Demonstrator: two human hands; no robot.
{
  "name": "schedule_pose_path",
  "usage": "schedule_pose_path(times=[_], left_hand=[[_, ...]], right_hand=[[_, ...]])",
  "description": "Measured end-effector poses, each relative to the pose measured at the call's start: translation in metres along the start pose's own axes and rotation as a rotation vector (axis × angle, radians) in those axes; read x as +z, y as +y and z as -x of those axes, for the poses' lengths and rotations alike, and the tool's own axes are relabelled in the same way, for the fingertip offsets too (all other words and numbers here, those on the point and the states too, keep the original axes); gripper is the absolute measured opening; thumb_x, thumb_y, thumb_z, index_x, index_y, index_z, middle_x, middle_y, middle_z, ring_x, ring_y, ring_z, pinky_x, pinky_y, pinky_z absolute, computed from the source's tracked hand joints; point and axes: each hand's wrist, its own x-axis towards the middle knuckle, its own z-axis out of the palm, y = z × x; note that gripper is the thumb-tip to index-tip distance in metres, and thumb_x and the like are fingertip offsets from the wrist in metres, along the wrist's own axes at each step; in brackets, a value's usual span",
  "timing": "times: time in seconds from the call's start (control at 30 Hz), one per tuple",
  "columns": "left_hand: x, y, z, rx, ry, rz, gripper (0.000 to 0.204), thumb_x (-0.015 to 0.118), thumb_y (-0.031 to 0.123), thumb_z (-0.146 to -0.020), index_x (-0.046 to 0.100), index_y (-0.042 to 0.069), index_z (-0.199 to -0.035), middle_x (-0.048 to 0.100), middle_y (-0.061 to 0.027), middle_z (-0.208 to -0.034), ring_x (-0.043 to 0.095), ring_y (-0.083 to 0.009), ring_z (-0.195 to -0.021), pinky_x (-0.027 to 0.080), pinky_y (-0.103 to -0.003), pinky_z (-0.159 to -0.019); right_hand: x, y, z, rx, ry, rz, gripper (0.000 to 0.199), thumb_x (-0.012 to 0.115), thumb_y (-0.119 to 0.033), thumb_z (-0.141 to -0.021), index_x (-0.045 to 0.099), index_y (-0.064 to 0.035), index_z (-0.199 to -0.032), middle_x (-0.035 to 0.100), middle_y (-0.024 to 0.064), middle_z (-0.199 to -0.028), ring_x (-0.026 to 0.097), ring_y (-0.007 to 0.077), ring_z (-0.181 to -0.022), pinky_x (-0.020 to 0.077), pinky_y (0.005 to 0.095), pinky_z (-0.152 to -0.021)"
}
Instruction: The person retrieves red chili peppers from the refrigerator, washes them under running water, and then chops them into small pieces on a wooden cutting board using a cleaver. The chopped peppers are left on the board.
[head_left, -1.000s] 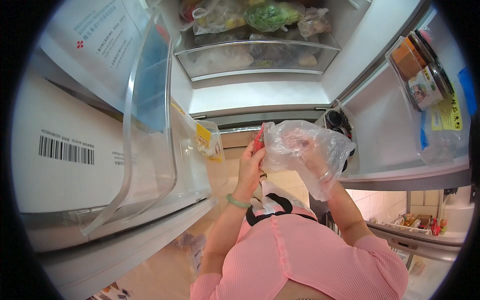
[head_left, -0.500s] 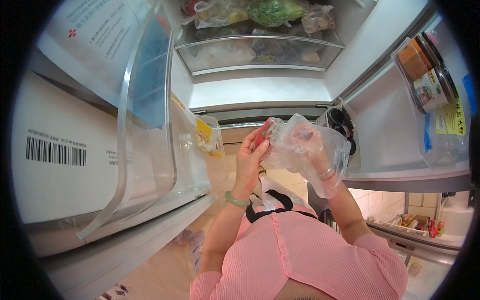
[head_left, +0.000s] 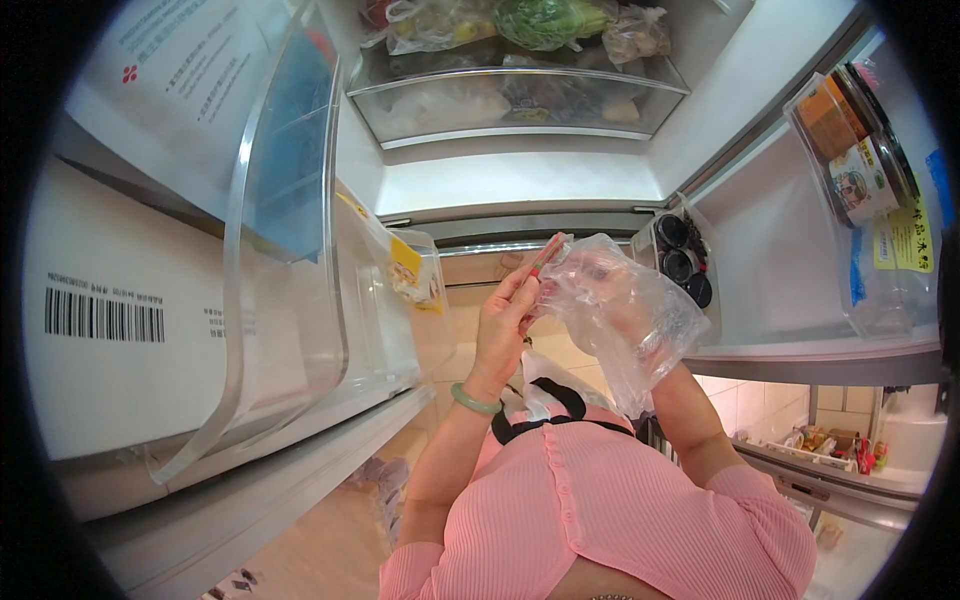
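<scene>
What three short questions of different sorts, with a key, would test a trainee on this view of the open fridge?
1. True or false: the left hand wears a green bangle at the wrist.
2. Which hand is covered by the clear plastic bag? A) the left hand B) the right hand C) neither
3. Fill in: the fingers of the left hand pinch a thin ____ item at the bag's mouth.

Key
1. True.
2. B; the right hand shows dimly through the film, its forearm coming out below.
3. Red; what it is cannot be told.
</scene>
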Motion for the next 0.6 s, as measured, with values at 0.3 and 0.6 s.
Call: schedule_pose_path(times=[0.3,0.6], left_hand=[[0.001,0.000,0.002,-0.041,0.046,-0.047,0.033,0.056,0.021,-0.097,0.044,0.008,-0.125,0.059,-0.0032,-0.115,0.061,-0.0107,-0.096,0.052,-0.027,-0.078],[-0.006,0.002,0.002,0.034,-0.024,-0.044,0.031,0.052,0.025,-0.100,0.047,0.008,-0.126,0.059,-0.0037,-0.119,0.058,-0.0102,-0.105,0.047,-0.024,-0.089]], right_hand=[[0.000,0.000,0.016,-0.005,-0.177,-0.749,0.046,0.066,-0.016,-0.088,0.048,0.0003,-0.127,0.057,0.0170,-0.123,0.058,0.0236,-0.113,0.0518,0.0288,-0.088],[0.005,-0.040,0.029,-0.030,-0.103,-0.269,0.051,0.071,-0.019,-0.086,0.048,-0.0027,-0.129,0.056,0.0089,-0.123,0.057,0.0179,-0.109,0.0487,0.0312,-0.092]])
